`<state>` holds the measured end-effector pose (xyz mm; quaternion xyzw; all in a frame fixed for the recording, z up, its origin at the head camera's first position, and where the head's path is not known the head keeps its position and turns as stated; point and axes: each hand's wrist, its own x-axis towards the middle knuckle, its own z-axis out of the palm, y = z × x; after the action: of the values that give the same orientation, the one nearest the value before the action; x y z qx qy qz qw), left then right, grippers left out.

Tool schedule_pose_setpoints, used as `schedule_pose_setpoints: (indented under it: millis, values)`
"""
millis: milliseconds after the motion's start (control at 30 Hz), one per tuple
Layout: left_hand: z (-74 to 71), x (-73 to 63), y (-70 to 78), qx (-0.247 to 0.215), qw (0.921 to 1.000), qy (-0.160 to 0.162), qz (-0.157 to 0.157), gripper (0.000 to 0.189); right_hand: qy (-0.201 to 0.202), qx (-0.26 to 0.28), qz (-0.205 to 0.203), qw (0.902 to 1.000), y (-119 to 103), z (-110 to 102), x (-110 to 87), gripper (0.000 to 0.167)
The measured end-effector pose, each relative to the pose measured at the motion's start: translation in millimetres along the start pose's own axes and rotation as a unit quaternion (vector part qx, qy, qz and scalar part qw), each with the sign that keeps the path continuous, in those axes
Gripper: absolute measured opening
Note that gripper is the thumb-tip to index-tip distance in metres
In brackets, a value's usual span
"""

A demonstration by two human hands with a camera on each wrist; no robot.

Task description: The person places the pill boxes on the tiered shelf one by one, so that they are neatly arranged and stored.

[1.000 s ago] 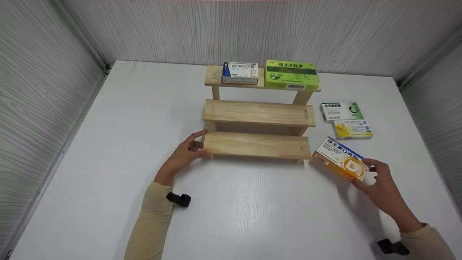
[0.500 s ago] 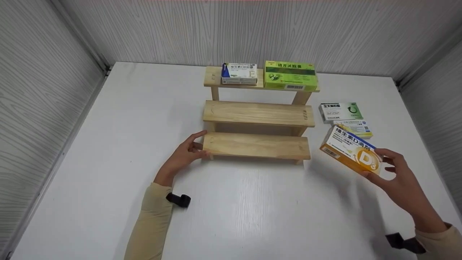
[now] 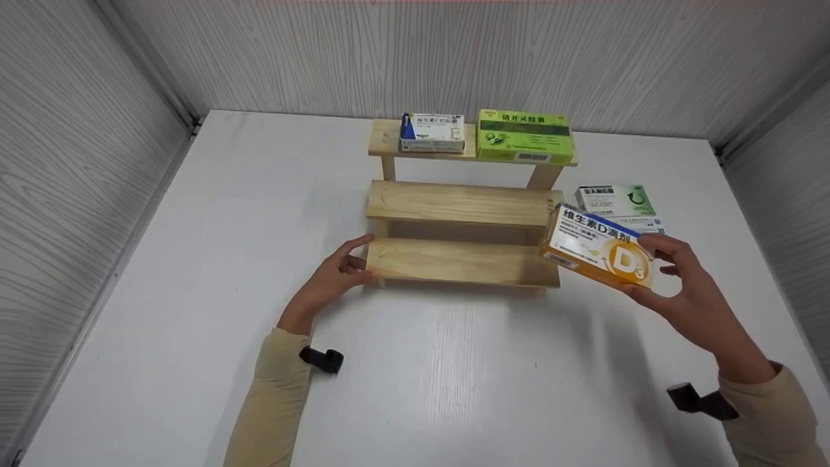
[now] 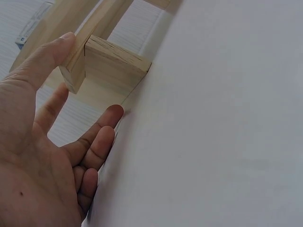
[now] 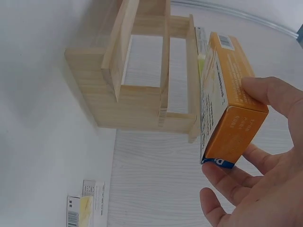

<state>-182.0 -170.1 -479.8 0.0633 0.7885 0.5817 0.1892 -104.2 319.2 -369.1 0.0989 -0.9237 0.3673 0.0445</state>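
In the head view, my right hand (image 3: pixel 690 305) grips an orange and white vitamin D medicine box (image 3: pixel 596 245) by its right end. The box is tilted and held in the air, overlapping the right end of the lowest step. My left hand (image 3: pixel 331 279) holds the left end of the lowest step of a three-step wooden display stand (image 3: pixel 460 261). Seen from the left wrist, the thumb and index finger of the left hand (image 4: pixel 52 142) take the board's end between them. The right wrist view shows the thumb on the orange side of the box (image 5: pixel 232 104).
On the top step sit a white and blue medicine box (image 3: pixel 432 133) and a green medicine box (image 3: pixel 524 136). Right of the stand lie a white and green box (image 3: pixel 616 200) and a yellow and white box (image 3: pixel 648 224), the latter mostly hidden. Panelled walls (image 3: pixel 415 58) border the table.
My right hand has raised the vitamin D box, first off to the right, then left toward the stand. The left hand stays at the lowest step.
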Motion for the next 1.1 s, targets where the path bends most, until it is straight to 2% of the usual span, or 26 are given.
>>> schedule_pose_setpoints:
  millis: [133,367,433,667,900,967,1100]
  values:
    - [0.4,3.0,-5.5,0.005,1.0000,0.004,0.007,0.071,-0.012,0.002,-0.012,0.9999,-9.4,5.3,14.7,0.072]
    - [-0.3,2.1,-4.7,0.017,0.9998,0.009,0.011,0.071,-0.054,0.015,-0.008,0.9984,-33.3,17.2,42.2,0.071]
    - [-0.3,-0.2,-0.8,0.016,0.9998,0.007,0.008,0.071,-0.064,0.025,-0.012,0.9976,-38.8,21.7,49.8,0.071]
    - [0.4,0.1,-1.8,0.008,0.9999,0.008,-0.007,0.071,-0.088,0.050,-0.038,0.9941,-52.8,41.2,74.0,0.068]
    - [1.4,-13.9,25.0,0.026,0.9996,0.005,-0.013,0.068,-0.120,0.080,-0.023,0.9893,-68.6,57.0,92.1,0.067]
    - [1.5,-14.3,25.4,0.027,0.9995,0.006,-0.014,0.068,-0.128,0.086,-0.022,0.9878,-72.2,61.0,96.1,0.066]
    - [0.8,-7.2,12.4,0.021,0.9997,0.009,-0.011,0.068,-0.136,0.098,-0.030,0.9855,-76.2,69.0,103.5,0.065]
